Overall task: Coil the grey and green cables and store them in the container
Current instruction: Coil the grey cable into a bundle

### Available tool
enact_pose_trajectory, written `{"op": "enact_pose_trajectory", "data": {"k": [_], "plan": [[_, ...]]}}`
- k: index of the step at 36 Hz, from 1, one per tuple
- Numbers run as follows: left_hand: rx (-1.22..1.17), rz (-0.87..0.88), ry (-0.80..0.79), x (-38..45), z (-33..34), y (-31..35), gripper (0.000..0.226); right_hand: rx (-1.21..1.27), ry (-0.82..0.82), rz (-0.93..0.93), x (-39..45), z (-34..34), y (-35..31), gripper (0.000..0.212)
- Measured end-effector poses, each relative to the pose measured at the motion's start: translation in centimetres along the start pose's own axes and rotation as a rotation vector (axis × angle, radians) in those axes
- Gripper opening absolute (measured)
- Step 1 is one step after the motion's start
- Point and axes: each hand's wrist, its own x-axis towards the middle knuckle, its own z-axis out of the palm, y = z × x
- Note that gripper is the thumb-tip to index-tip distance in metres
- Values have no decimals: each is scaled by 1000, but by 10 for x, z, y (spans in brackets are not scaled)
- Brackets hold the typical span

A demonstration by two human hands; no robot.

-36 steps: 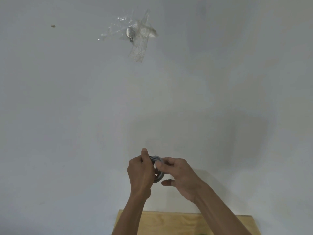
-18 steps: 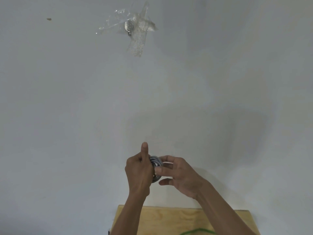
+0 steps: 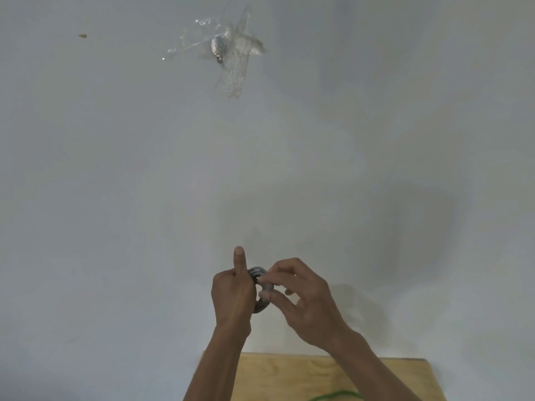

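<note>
The grey cable (image 3: 260, 302) is wound into a small coil held up in front of the white wall. My left hand (image 3: 233, 293) grips the coil's left side, its thumb pointing straight up. My right hand (image 3: 304, 299) pinches a strand at the coil's top between thumb and forefinger; its other fingers spread behind the coil. A short arc of the green cable (image 3: 335, 396) lies on the wooden table (image 3: 289, 377) at the bottom edge of the view. No container is in view.
The white wall fills most of the view. High on it, crumpled clear tape (image 3: 234, 62) covers a small metal fitting (image 3: 217, 47). Only the table's far edge shows, under my forearms.
The view has dipped a little, showing more table and green cable. My right hand's fingers have shifted from the coil's side up to its top. My left thumb stays raised.
</note>
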Motion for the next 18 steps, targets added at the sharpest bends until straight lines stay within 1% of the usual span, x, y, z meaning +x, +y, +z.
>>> {"op": "enact_pose_trajectory", "data": {"k": [2,4,5,7,9,11,15,18], "plan": [[35,22,44,-1,2,0,78,45,105,10,0,2,-1,17],[68,48,93,-4,3,3,72,59,185,35,-1,5,-2,11],[75,59,104,-5,4,4,70,72,209,60,-2,7,-3,8],[83,68,99,-5,4,5,69,133,234,166,-4,10,-7,10],[91,48,83,-3,5,3,69,224,217,315,-6,13,-10,10],[77,5,72,0,4,-2,69,298,176,411,-10,16,-11,7],[48,-13,63,1,0,-6,66,333,128,432,-17,19,-13,17],[70,27,75,-2,-1,-7,65,363,111,442,-18,21,-19,11]]}}
